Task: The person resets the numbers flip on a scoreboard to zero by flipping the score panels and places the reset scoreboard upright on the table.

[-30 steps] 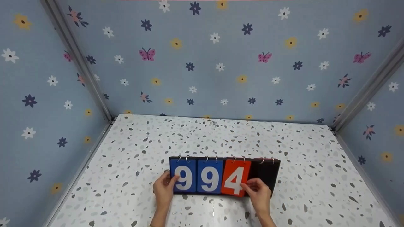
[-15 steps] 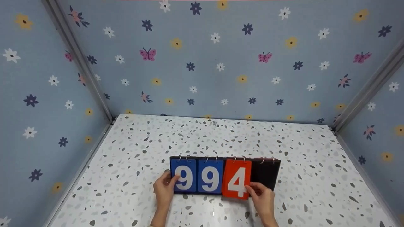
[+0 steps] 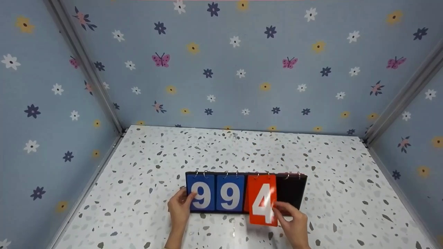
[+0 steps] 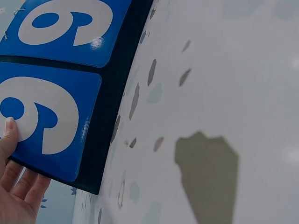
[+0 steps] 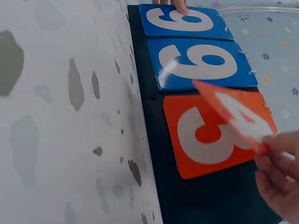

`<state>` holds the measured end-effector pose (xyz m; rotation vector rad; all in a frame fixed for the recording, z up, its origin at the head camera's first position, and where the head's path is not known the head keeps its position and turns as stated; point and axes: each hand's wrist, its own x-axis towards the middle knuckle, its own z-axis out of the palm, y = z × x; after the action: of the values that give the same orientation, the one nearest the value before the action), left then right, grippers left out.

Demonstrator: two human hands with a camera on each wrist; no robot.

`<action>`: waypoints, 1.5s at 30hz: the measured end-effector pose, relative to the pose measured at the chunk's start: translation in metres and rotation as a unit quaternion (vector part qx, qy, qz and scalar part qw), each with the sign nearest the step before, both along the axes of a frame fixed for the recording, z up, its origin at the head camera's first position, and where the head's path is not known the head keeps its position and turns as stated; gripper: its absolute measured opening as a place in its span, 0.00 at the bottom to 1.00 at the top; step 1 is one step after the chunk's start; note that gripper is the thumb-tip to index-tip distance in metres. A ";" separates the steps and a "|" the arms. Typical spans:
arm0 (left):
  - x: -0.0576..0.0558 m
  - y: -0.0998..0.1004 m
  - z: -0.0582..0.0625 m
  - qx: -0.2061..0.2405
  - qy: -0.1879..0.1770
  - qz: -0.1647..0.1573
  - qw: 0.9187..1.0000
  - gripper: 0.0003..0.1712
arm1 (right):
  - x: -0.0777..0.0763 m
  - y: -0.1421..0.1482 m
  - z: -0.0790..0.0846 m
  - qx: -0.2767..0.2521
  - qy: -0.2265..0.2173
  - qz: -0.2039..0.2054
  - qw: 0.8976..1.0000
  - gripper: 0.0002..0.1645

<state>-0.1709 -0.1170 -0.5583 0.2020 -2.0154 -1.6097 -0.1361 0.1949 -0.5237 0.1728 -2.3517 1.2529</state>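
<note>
A flip scoreboard with a black backing stands in front of me, its number cards hung on metal rings. Two blue cards, the outer one and the inner one, both read 9. My left hand grips the board's left end, thumb over the outer 9 and fingers behind. With thumb and fingertips, my right hand pinches the right edge of a red card with a 4. That card is swung out from the board. Under it, the right wrist view shows a red card with a 3.
The board stands on a white speckled tabletop. Blue flower-patterned panels rise at the back and both sides, with grey metal posts at the corners. The board's right end shows bare black with rings above.
The red 4 card has swung out from the board and hangs lower in view. My right hand has moved down and right with it; my left hand stays put.
</note>
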 end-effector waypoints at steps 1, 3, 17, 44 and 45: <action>0.000 0.000 0.000 -0.001 0.001 0.001 1.000 0.11 | 0.000 0.002 0.000 -0.006 0.008 0.015 1.000 0.13; 0.000 0.000 0.001 -0.005 0.005 0.003 1.000 0.11 | 0.000 0.006 0.001 -0.021 0.023 0.049 0.998 0.12; 0.010 0.006 0.024 -0.007 0.009 -0.003 1.000 0.09 | 0.006 0.012 0.033 -0.086 0.168 0.230 0.955 0.21; 0.002 0.002 0.006 -0.012 -0.003 0.007 1.000 0.12 | -0.064 0.003 0.118 -0.071 0.316 0.173 0.930 0.17; 0.000 0.001 0.001 -0.012 -0.002 0.007 1.000 0.12 | -0.068 0.003 0.119 -0.076 0.311 0.170 0.932 0.17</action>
<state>-0.1713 -0.1159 -0.5572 0.2109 -2.0318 -1.5760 -0.2038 0.1977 -0.4049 0.8252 -1.7120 1.2853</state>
